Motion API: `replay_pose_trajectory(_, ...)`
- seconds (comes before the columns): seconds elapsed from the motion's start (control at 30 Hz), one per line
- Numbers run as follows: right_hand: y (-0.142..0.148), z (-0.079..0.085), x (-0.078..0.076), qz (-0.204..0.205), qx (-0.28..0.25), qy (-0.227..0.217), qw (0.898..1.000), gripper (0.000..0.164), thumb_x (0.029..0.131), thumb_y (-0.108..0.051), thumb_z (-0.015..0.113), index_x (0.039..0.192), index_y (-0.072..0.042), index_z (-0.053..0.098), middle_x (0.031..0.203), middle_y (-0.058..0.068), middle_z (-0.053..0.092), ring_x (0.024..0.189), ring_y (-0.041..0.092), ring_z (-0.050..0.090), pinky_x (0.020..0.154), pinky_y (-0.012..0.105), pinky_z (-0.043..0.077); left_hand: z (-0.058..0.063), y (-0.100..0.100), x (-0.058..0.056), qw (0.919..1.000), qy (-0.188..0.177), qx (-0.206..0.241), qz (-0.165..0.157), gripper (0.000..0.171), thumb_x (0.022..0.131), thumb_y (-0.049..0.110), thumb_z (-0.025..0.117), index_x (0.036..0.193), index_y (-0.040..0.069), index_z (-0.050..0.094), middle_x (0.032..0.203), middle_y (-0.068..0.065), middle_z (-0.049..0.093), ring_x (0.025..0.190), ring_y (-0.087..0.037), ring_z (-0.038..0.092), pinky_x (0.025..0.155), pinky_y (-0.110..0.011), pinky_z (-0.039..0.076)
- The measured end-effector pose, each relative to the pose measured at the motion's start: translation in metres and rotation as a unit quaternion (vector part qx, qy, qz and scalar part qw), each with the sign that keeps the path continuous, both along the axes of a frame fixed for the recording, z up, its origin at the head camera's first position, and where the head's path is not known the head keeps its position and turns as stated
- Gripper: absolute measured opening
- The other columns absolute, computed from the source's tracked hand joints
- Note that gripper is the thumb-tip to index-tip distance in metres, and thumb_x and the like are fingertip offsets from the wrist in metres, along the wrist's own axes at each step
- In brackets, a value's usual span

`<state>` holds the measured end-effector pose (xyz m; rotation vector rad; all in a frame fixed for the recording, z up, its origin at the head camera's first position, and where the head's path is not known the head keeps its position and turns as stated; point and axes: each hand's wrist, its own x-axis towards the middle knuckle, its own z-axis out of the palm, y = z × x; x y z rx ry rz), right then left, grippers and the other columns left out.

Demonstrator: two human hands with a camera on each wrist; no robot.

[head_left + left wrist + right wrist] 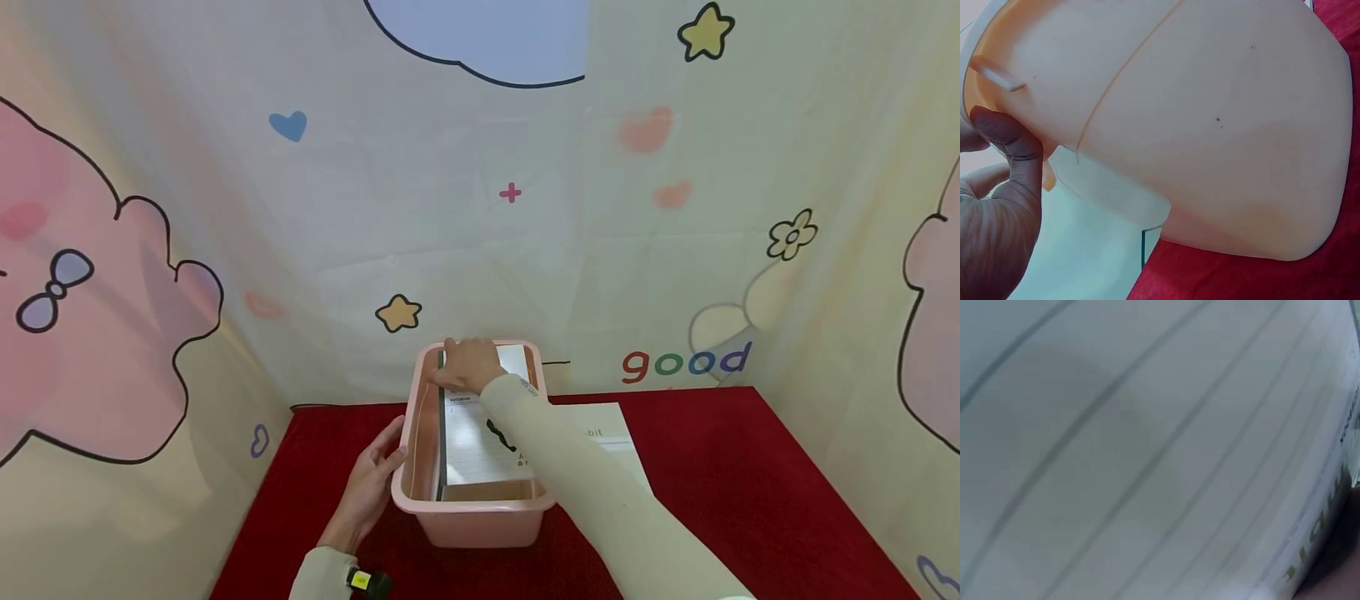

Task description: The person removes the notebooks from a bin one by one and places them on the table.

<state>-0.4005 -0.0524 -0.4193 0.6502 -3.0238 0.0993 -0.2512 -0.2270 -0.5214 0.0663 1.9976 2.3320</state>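
A pink plastic basin [480,527] stands on the red cloth. My left hand [367,479] holds its left rim; in the left wrist view the thumb [1007,131] presses at the rim of the basin [1229,162] with the other fingers behind. Inside the basin lies a white notebook [480,437] with a dark spine and printed lines. My right hand [468,365] grips the notebook near its far end, fingers bent by the spine. In the right wrist view the lined cover of the notebook [1147,450] fills the picture; a bit of the hand shows at the lower right corner.
Right of the basin, partly behind my right forearm [600,492], a second white notebook [618,433] lies on the red cloth [720,475]. A pale curtain [450,233] printed with hearts and stars closes off the back and both sides.
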Motion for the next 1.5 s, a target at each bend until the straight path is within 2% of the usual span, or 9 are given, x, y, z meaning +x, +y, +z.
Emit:
replay_pose_trajectory(0.03,0.001,0.005,0.000,0.002,0.007,-0.004,1.000,0.067,0.087,-0.059,0.040,0.136,-0.014,0.053,0.091,0.007,0.069,0.074,0.020,0.059,0.079,0.036,0.057,0.000,0.001,0.000,1.0000,-0.001,0.001,0.000,0.061,0.096,0.022,0.062,0.151,0.023,0.035,0.159,-0.004,0.030,0.145,-0.033,0.031,0.111,-0.055,0.035)
replay_pose_trajectory(0.3,0.012,0.043,0.002,0.001,0.006,0.010,1.000,0.070,0.088,-0.065,0.042,0.132,-0.013,0.052,0.100,0.008,0.069,0.082,0.021,0.062,0.082,0.039,0.056,-0.001,0.002,0.000,1.0000,-0.002,-0.001,-0.001,0.060,0.098,0.021,0.059,0.152,0.023,0.034,0.159,-0.004,0.030,0.145,-0.033,0.033,0.109,-0.049,0.040)
replay_pose_trajectory(0.53,0.028,0.075,0.004,-0.009,-0.023,0.005,1.000,0.066,0.086,-0.063,0.042,0.128,-0.012,0.052,0.102,0.007,0.067,0.086,0.023,0.060,0.085,0.041,0.054,0.001,0.002,0.000,1.0000,-0.005,-0.001,0.005,0.060,0.098,0.019,0.060,0.152,0.023,0.034,0.159,-0.005,0.030,0.145,-0.036,0.033,0.109,-0.053,0.038)
replay_pose_trajectory(0.77,0.061,0.094,-0.001,-0.035,-0.023,0.006,0.999,0.069,0.086,-0.063,0.042,0.130,-0.011,0.050,0.099,0.009,0.066,0.087,0.025,0.060,0.084,0.042,0.053,0.002,0.002,0.000,0.9999,-0.013,-0.005,0.004,0.059,0.098,0.018,0.058,0.152,0.022,0.034,0.159,-0.004,0.031,0.143,-0.033,0.037,0.108,-0.046,0.042)
replay_pose_trajectory(0.97,0.091,0.109,-0.003,-0.046,-0.035,0.008,0.998,0.068,0.086,-0.061,0.042,0.130,-0.009,0.050,0.104,0.011,0.066,0.093,0.028,0.062,0.086,0.045,0.052,0.002,0.002,0.001,0.9998,-0.017,-0.002,0.006,0.059,0.098,0.021,0.059,0.151,0.024,0.035,0.159,-0.002,0.030,0.144,-0.032,0.036,0.110,-0.046,0.040)
replay_pose_trajectory(1.17,0.116,0.113,-0.006,-0.051,-0.041,0.014,0.998,0.071,0.086,-0.060,0.042,0.133,-0.008,0.048,0.110,0.014,0.067,0.097,0.030,0.063,0.092,0.049,0.051,0.003,0.003,-0.001,0.9997,-0.023,-0.002,0.006,0.059,0.098,0.021,0.059,0.152,0.023,0.034,0.160,-0.002,0.029,0.144,-0.029,0.036,0.110,-0.043,0.040)
replay_pose_trajectory(1.3,0.136,0.105,-0.011,-0.060,-0.043,0.008,0.997,0.074,0.085,-0.059,0.042,0.136,-0.007,0.046,0.113,0.015,0.067,0.096,0.031,0.064,0.092,0.050,0.051,0.003,0.003,-0.001,0.9994,-0.030,-0.004,0.017,0.058,0.098,0.020,0.058,0.151,0.022,0.036,0.159,-0.002,0.031,0.143,-0.027,0.038,0.109,-0.041,0.042)
replay_pose_trajectory(1.5,0.173,0.091,-0.016,-0.067,-0.039,0.015,0.997,0.074,0.086,-0.057,0.044,0.136,-0.003,0.047,0.111,0.018,0.067,0.096,0.032,0.064,0.089,0.053,0.051,0.004,0.004,0.000,0.9996,-0.026,-0.007,0.013,0.060,0.098,0.019,0.059,0.152,0.022,0.035,0.159,-0.004,0.030,0.144,-0.030,0.037,0.110,-0.044,0.040)
